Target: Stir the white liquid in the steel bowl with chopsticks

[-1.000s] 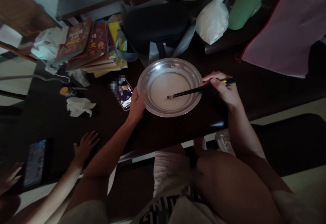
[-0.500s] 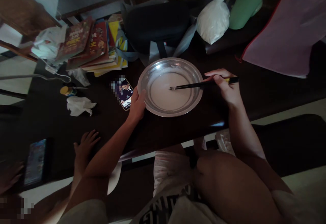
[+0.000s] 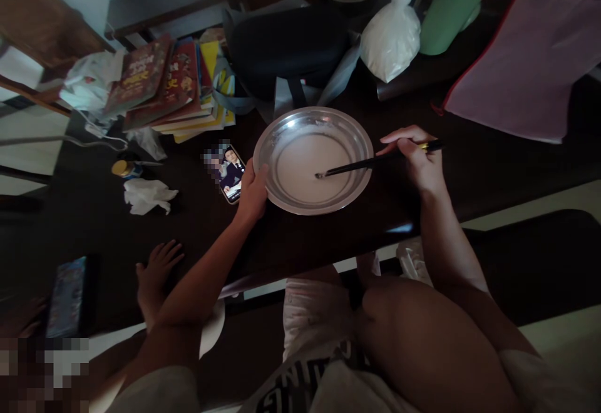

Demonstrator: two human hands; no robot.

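Observation:
A wide metal bowl stands on the dark table in front of me, holding a pale, milky liquid. My left hand grips the bowl's left rim, thumb on top and fingers beneath or behind it. In my right hand is a pair of black chopsticks, held closed together at the bowl's right side. Their tips dip into the liquid near the middle of the bowl. A lit phone lies just left of my left hand.
Behind the bowl sits a dark bag, with stacked books to its left. A tied bag of white powder, a green cylinder and a pink cloth lie right. Another person's hand rests near crumpled tissue.
The chopstick tips have shifted slightly toward me and to the right in the liquid. My left hand and the bowl stay in place. The picture on the phone has changed.

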